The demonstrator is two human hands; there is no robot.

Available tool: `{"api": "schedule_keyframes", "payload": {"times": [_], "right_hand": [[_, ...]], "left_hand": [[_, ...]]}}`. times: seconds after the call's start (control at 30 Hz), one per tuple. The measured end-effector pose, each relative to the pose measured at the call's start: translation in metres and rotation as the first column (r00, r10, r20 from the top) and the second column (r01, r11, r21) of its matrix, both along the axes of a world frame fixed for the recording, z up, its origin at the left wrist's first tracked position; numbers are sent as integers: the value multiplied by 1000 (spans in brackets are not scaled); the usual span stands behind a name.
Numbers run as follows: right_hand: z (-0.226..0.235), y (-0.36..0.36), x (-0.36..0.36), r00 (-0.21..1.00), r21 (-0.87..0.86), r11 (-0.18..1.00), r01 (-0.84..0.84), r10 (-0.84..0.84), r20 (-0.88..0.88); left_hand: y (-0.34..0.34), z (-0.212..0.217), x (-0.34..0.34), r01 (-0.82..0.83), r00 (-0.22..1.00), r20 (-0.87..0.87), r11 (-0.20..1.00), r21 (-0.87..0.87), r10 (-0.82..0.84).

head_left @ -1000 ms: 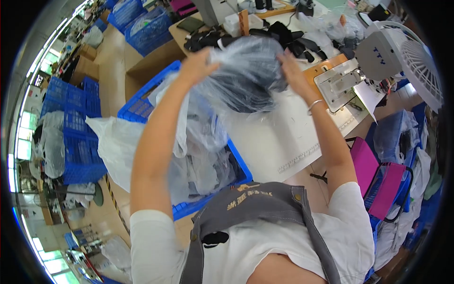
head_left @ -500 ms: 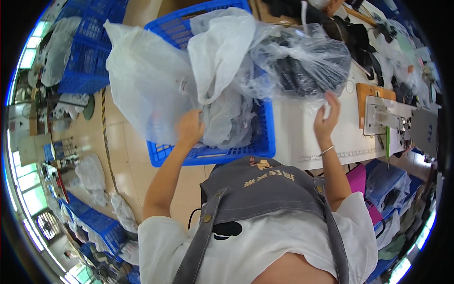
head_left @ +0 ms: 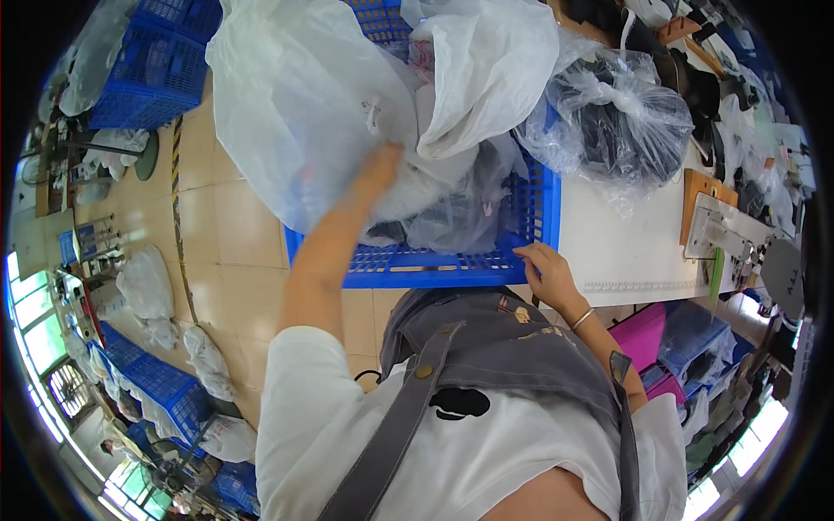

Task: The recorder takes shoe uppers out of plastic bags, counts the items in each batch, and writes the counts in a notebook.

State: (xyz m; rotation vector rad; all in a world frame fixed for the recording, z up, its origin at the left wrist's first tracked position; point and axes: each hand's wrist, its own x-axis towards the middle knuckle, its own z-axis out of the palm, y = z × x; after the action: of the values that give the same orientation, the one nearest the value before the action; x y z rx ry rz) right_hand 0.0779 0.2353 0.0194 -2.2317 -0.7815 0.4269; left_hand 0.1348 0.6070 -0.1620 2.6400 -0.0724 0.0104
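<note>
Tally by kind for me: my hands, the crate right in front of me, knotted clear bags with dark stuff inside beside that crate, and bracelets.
Left hand and right hand: 2
Blue crate in front: 1
Knotted clear bag beside it: 1
Bracelet: 1
Total: 5

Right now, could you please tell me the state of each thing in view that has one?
Blue plastic crate, open-topped, loaded
White plastic bag, bulging over crate's left side
Clear plastic bag, bunched at top, filled
Left hand, blurred at white plastic bag, grip unclear
Right hand, at crate's near right corner, grip unclear
Bracelet, worn on right wrist
</note>
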Motion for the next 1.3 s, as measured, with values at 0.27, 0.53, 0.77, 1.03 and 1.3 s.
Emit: {"api": "schedule_keyframes", "payload": {"times": [0.27, 0.53, 0.77, 1.03, 1.3], "right_hand": [[-73, 33, 25, 993, -225, 974, -33, 6, -119], [-190, 54, 81, 360, -354, 826, 438, -522, -774], [-145, 135, 49, 593, -72, 978, 194, -176, -786], [-46, 214, -37, 935, 407, 875, -261, 335, -120], [-68, 104, 51, 960, -682, 714, -158, -52, -277]], "left_hand": [[64, 155, 61, -346, 938, 45, 923, 166, 344], [101, 182, 58, -389, 919, 22, 901, 192, 393], [116, 151, 36, -370, 929, 92, 912, 178, 359], [111, 131, 27, -293, 939, 254, 928, 232, 233], [114, 126, 27, -309, 921, 309, 929, 206, 238]]}}
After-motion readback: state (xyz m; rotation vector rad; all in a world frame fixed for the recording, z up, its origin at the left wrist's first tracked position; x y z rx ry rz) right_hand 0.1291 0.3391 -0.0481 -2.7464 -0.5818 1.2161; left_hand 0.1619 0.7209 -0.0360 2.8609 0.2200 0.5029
